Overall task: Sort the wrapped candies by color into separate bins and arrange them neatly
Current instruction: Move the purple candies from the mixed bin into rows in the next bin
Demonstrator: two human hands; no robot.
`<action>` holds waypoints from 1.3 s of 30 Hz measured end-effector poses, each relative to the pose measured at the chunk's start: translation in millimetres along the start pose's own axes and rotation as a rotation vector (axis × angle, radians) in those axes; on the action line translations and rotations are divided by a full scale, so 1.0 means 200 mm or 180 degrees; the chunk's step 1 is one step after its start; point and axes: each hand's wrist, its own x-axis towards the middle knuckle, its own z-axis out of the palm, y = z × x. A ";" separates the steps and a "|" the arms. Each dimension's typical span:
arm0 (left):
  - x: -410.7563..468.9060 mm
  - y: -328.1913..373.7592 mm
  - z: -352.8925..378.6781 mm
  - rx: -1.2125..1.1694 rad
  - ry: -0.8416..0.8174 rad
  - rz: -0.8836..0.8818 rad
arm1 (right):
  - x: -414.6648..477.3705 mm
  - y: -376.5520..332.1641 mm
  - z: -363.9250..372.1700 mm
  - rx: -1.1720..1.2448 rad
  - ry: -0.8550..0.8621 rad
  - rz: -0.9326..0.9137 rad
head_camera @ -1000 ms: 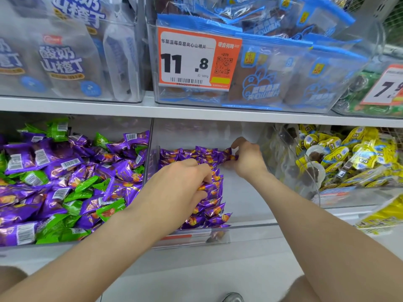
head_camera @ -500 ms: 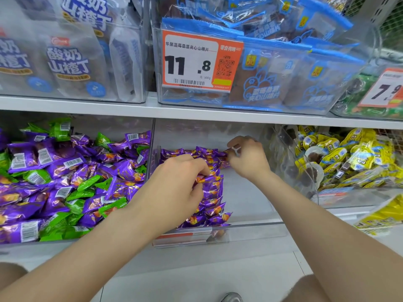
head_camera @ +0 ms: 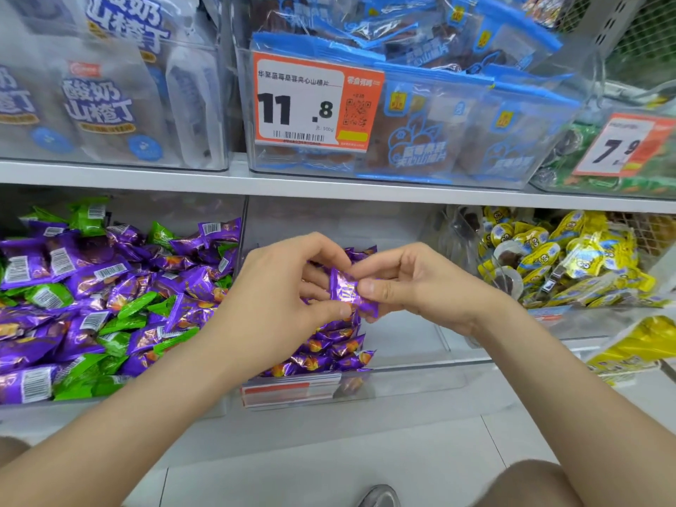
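We note both hands are off the purple rows [head_camera: 331,347]: left hand [head_camera: 285,287] and right hand [head_camera: 424,287] now pinch one purple candy [head_camera: 346,291] above the middle bin [head_camera: 420,345]. We judge it awaits straightening and placement

mixed-candy bin [head_camera: 183,210] left; middle bin [head_camera: 409,338] centre, candy rows [head_camera: 329,354] inside; third bin [head_camera: 570,323] right.

Bright, even light is filling the scene, with glare glinting off the purple candies [head_camera: 190,283] at nine o'clock. Wide-angle distortion is bowing the shelf [head_camera: 329,186], and packets [head_camera: 98,100] at eleven o'clock are blurring.
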 end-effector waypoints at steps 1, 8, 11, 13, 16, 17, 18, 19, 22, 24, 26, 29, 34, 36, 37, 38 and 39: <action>0.00 -0.01 0.01 0.0210 0.0027 0.0111 | 0.01 0.02 -0.03 -0.0154 -0.0003 0.0049; -0.05 -0.12 0.12 0.1676 -0.0783 0.0542 | 0.18 0.32 -0.35 -0.2708 0.1868 -0.0006; -0.05 -0.14 0.15 0.1838 -0.1194 0.0566 | 0.26 0.37 -0.33 -0.3268 0.1701 0.0033; -0.04 -0.15 0.16 0.1894 -0.1297 0.0546 | 0.32 0.42 -0.30 -0.3401 0.1579 0.0113; -0.03 -0.16 0.16 0.1979 -0.1349 0.0499 | 0.39 0.47 -0.28 -0.3408 0.1429 0.0160; -0.03 -0.15 0.16 0.2009 -0.1366 0.0483 | 0.41 0.47 -0.27 -0.3472 0.1413 0.0129; -0.03 -0.15 0.16 0.2032 -0.1381 0.0474 | 0.42 0.47 -0.27 -0.3524 0.1426 0.0087; -0.03 -0.15 0.16 0.2055 -0.1399 0.0460 | 0.43 0.46 -0.26 -0.3535 0.1448 0.0029; -0.03 -0.14 0.16 0.2109 -0.1438 0.0436 | 0.43 0.45 -0.22 -0.3516 0.1475 -0.0063; -0.04 -0.14 0.16 0.2114 -0.1431 0.0440 | 0.43 0.44 -0.21 -0.3509 0.1637 -0.0036; -0.04 -0.13 0.16 0.2106 -0.1394 0.0468 | 0.42 0.43 -0.20 -0.3509 0.1770 0.0064; -0.04 -0.12 0.15 0.2107 -0.1350 0.0507 | 0.41 0.44 -0.20 -0.3493 0.1646 0.0117; -0.05 -0.10 0.11 0.1965 -0.1170 0.0588 | 0.41 0.43 -0.20 -0.3412 0.1666 0.0084; -0.06 -0.10 0.09 0.1912 -0.1075 0.0630 | 0.40 0.42 -0.19 -0.3446 0.1643 0.0104; -0.06 -0.10 0.08 0.1901 -0.1039 0.0654 | 0.40 0.41 -0.19 -0.3494 0.1634 0.0107; -0.07 -0.10 0.07 0.1891 -0.1011 0.0670 | 0.40 0.41 -0.18 -0.3551 0.1643 0.0101; -0.07 -0.10 0.05 0.1867 -0.0983 0.0686 | 0.39 0.39 -0.17 -0.3609 0.1687 0.0114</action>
